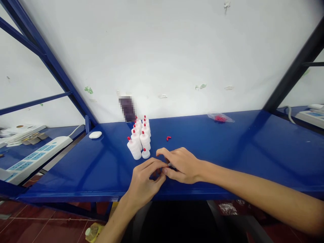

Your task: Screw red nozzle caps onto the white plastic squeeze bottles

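My left hand [145,180] and my right hand [184,165] meet above the front part of the blue table, fingertips pinched together. A bit of a small pale piece [170,165] shows between the fingers; the rest is hidden, so its kind is unclear. Just beyond my left hand, a white nozzle lid with a red tip [145,154] sits on the table. Behind it stand two rows of white squeeze bottles [145,141] with red tips. A few loose red caps [168,138] lie beyond my right hand.
A clear plastic bag of red caps [220,118] lies near the wall. On the blue table [202,141], a white rounded case [95,135] sits at left. A blurred dark rectangle [128,109] is behind the bottles. A power strip [37,160] lies far left; blue posts flank the table.
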`<action>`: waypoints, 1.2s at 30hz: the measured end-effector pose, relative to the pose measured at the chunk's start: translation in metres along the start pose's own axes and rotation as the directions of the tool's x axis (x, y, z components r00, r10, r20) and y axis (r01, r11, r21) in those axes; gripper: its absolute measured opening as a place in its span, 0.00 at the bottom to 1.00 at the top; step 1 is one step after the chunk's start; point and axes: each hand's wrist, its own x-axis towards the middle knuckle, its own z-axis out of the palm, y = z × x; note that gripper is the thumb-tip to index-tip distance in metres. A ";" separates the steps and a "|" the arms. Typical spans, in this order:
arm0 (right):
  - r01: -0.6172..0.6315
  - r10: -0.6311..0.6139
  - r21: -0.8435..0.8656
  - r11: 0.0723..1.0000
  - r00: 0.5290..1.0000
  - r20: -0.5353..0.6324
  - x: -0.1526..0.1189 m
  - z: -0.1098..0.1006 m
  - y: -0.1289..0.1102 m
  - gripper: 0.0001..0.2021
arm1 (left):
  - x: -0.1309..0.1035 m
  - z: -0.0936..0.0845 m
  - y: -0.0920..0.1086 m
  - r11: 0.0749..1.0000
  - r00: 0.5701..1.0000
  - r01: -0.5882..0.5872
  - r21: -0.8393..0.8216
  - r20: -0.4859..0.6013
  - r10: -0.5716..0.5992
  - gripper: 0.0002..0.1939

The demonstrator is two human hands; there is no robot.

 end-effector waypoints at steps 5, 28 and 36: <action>0.033 -0.033 0.018 0.999 0.999 0.009 0.000 0.000 -0.001 0.17 | 0.001 0.002 0.001 1.000 1.000 -0.013 0.004 0.003 0.013 0.07; -0.487 0.465 -0.224 0.844 0.873 -0.148 0.013 -0.011 0.055 0.14 | 0.013 -0.040 -0.028 0.844 0.916 0.400 0.356 -0.167 -0.364 0.13; -0.403 0.408 -0.327 0.855 0.911 -0.057 0.020 -0.010 0.056 0.17 | 0.010 -0.027 -0.041 0.818 0.951 0.309 0.485 -0.175 -0.255 0.14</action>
